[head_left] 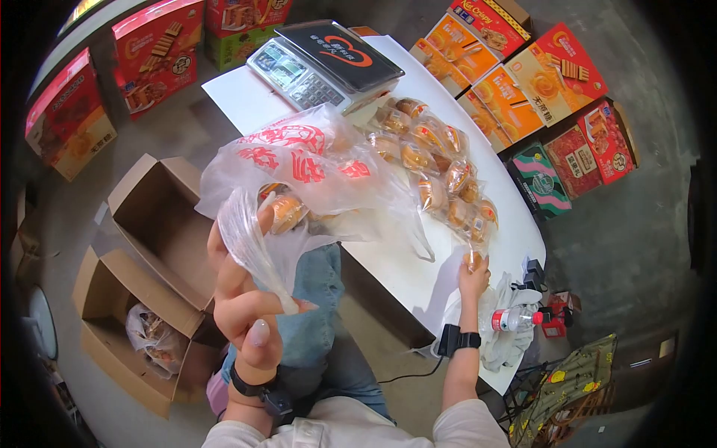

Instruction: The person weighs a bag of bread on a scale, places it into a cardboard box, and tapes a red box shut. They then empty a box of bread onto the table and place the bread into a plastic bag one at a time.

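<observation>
My left hand is closed around the gathered handle of a translucent plastic bag with red print, held up off the table's near-left edge. A wrapped bun shows at the bag's opening. At the table's right part, my right hand has its fingers on a small wrapped bun, at the near end of a pile of wrapped buns. Part of the pile is hidden behind the bag.
A digital scale stands at the back of the white table. A water bottle lies by crumpled plastic bags at right. An open cardboard box sits on the floor at left; printed cartons stand beyond the table.
</observation>
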Available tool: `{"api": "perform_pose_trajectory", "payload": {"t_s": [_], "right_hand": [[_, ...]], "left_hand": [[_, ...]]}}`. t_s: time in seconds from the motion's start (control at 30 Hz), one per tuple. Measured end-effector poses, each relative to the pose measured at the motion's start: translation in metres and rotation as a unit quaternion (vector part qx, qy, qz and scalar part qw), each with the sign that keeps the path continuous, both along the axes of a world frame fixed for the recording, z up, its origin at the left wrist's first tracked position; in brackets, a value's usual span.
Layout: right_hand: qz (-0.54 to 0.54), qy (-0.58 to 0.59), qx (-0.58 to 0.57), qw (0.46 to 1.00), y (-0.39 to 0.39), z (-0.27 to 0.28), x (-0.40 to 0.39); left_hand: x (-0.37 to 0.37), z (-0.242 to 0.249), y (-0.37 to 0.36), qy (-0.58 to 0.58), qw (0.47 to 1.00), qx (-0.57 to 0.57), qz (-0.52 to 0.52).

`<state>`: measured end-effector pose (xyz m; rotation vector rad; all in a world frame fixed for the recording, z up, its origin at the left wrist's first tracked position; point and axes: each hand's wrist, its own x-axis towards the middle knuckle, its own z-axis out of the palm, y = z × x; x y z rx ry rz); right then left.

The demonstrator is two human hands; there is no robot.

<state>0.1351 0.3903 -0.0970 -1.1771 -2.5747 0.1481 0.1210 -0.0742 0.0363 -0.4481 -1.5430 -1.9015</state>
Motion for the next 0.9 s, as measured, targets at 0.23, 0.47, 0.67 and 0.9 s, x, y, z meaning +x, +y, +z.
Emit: {"api": "perform_pose_trajectory", "payload": {"t_s": [0.23,0.47,0.67,0.9], "right_hand": [[0.130,0.434,-0.340,0.824,-0.051,0.027,0.022],[0.222,0.427,-0.816,0.321,-0.149,0.098,0.034],[0.229,0.411,-0.866,0.169,-0.191,0.102,0.035],[0.337,0.343,-0.862,0.162,-0.207,0.092,0.033]], "left_hand": [[0.000,0.002,0.006,-0.010,1.000,-0.023,0.013],[0.000,0.004,0.016,0.005,0.999,-0.037,0.013],[0.004,0.002,0.018,-0.005,0.997,-0.078,-0.014],[0.003,0.009,0.030,0.031,0.998,-0.060,-0.019]]}}
